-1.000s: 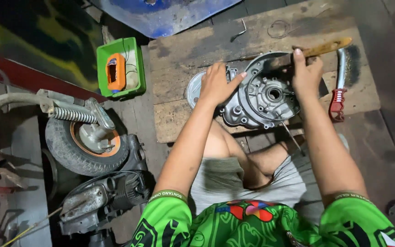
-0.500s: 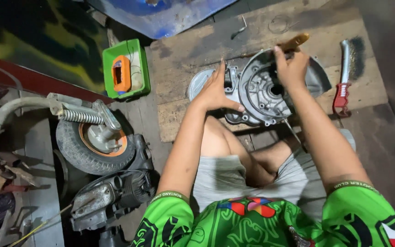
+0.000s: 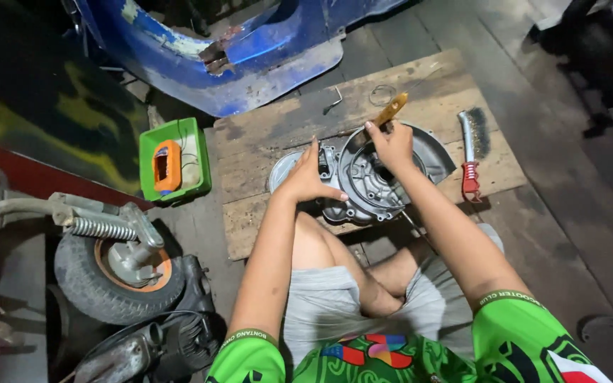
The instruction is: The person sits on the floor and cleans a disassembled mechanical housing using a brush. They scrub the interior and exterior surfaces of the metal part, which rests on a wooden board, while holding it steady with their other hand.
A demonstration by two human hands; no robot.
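Grey metal engine casing [image 3: 370, 186] lies on the wooden board [image 3: 264, 145], steadied by the spread left hand [image 3: 306, 177]. The right hand [image 3: 391, 145] grips a wooden-handled brush [image 3: 390, 110] inside its bowl; cleaning looks midway, grime remaining.

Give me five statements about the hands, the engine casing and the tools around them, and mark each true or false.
1. The right hand holds a wooden-handled brush over the metal engine casing. True.
2. The left hand is lifted clear of the casing. False: it rests on the casing's left side.
3. The casing lies on a wooden board. True.
4. The wire brush with the red handle is in the left hand. False: it lies on the board, right of the casing, untouched.
5. The green tray sits on top of the tyre. False: it stands on the floor beside the board.
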